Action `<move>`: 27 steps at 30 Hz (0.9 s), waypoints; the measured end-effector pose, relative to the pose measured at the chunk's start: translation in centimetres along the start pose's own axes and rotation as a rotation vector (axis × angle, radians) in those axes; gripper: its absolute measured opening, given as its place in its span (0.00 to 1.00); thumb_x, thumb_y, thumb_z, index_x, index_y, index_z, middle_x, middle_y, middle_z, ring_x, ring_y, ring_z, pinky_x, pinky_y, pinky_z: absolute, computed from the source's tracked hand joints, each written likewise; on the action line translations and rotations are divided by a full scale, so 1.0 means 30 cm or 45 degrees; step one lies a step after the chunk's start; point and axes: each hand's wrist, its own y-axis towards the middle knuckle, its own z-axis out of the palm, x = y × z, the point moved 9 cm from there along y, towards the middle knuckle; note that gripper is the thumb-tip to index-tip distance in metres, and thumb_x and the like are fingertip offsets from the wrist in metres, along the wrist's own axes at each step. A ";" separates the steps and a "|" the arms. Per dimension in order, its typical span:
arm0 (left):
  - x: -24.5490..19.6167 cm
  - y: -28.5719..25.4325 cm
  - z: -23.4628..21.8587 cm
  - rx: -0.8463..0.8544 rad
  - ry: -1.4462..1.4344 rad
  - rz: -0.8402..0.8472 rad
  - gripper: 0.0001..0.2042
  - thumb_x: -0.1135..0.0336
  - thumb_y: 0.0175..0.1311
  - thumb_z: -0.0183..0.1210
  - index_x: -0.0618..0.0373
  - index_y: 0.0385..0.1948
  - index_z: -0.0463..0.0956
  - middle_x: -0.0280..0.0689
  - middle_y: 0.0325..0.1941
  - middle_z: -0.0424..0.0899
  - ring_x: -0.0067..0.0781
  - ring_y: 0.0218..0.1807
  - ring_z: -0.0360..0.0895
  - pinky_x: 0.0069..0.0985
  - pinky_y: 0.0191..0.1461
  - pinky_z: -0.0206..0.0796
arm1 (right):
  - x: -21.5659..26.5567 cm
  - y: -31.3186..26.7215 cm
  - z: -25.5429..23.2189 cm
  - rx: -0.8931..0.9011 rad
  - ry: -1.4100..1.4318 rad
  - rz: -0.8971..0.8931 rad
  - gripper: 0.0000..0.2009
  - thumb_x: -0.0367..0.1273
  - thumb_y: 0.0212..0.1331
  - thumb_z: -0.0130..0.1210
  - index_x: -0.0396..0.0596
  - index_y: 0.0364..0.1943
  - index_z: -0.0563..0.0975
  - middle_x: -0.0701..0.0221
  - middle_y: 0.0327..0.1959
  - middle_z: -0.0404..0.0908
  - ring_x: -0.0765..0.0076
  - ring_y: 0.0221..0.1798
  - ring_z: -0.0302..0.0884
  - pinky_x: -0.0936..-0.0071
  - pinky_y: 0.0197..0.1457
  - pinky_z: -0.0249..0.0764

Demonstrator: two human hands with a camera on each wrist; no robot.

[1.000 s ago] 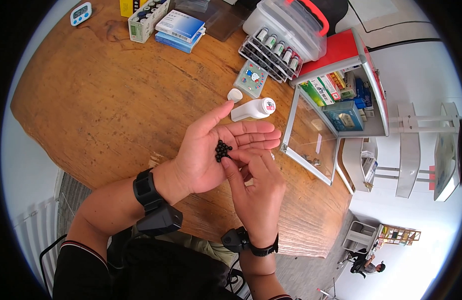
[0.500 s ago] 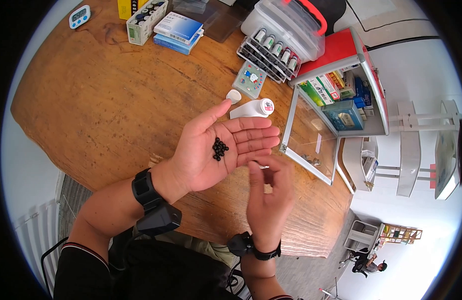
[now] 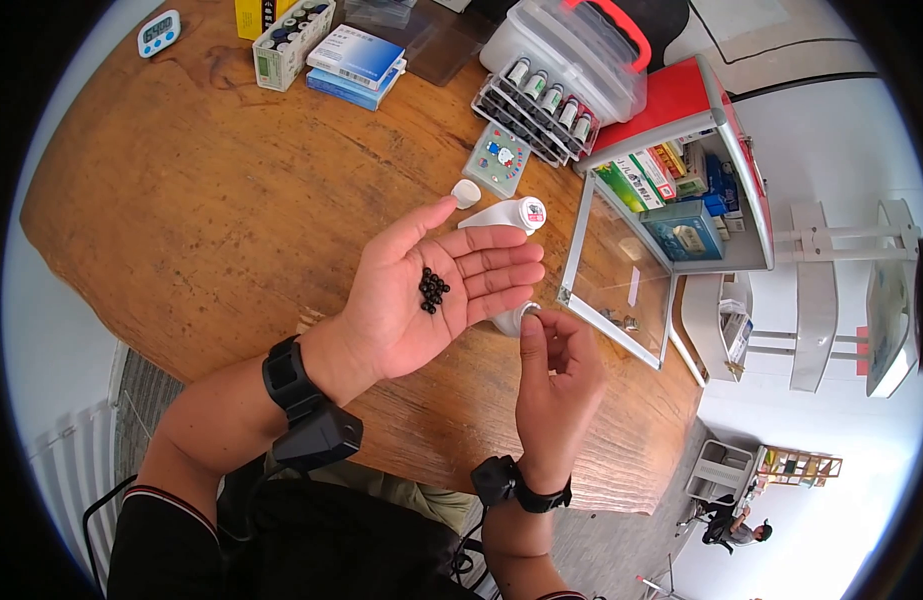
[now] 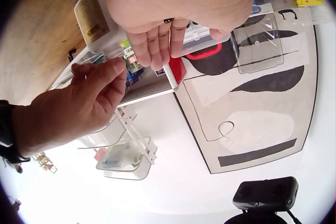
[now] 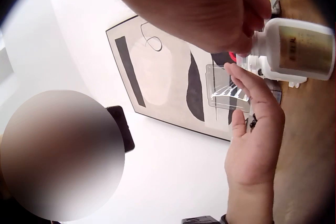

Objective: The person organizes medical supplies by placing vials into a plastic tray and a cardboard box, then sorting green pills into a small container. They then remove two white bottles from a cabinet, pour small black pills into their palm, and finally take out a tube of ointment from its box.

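Note:
My left hand (image 3: 406, 295) is held palm up over the table, its fingers straight. A small cluster of black round pills (image 3: 433, 289) lies in the palm. Beyond its fingertips, a white bottle (image 5: 304, 48) with a brownish label stands uncapped, partly hidden by the hands in the head view. My right hand (image 3: 566, 385) has its fingers curled and thumb close to the index fingertip, right at the bottle's mouth. I cannot tell whether a pill sits between those fingertips. Behind the left hand lies another white bottle (image 3: 501, 214) with a white cap (image 3: 466, 193) beside it.
A red-topped medicine cabinet (image 3: 671, 130) stands open at the right, its glass door (image 3: 616, 270) lowered onto the table. Farther back are a pill organiser (image 3: 497, 158), a rack of vials (image 3: 536, 105), a clear storage box (image 3: 551, 50), medicine boxes (image 3: 356, 60) and a timer (image 3: 159, 33).
My right hand has drawn away from the pills in the left palm and moved right to the bottle's mouth. The left palm, earlier partly covered by the right fingers, now shows fully.

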 end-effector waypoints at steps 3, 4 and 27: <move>-0.005 -0.002 -0.005 -0.016 -0.019 0.001 0.32 0.44 0.78 0.41 0.72 0.61 0.71 0.55 0.64 0.77 0.47 0.67 0.75 0.43 0.74 0.64 | -0.012 -0.001 0.012 0.020 -0.038 0.045 0.07 0.30 0.67 0.63 0.39 0.41 0.82 0.70 0.28 0.80 0.79 0.27 0.76 0.78 0.33 0.73; -0.003 -0.002 -0.006 -0.017 -0.033 -0.004 0.32 0.45 0.78 0.41 0.72 0.61 0.71 0.55 0.64 0.77 0.47 0.67 0.75 0.43 0.74 0.65 | -0.016 -0.002 0.003 -0.009 0.012 0.057 0.07 0.29 0.66 0.63 0.39 0.41 0.82 0.71 0.27 0.80 0.80 0.27 0.75 0.78 0.32 0.72; -0.003 -0.010 0.041 0.051 0.011 -0.042 0.36 0.41 0.77 0.38 0.73 0.64 0.67 0.58 0.68 0.72 0.52 0.71 0.70 0.45 0.77 0.60 | 0.099 -0.019 0.027 -0.001 0.118 -0.138 0.12 0.24 0.58 0.68 0.42 0.45 0.81 0.68 0.34 0.84 0.77 0.23 0.73 0.79 0.30 0.72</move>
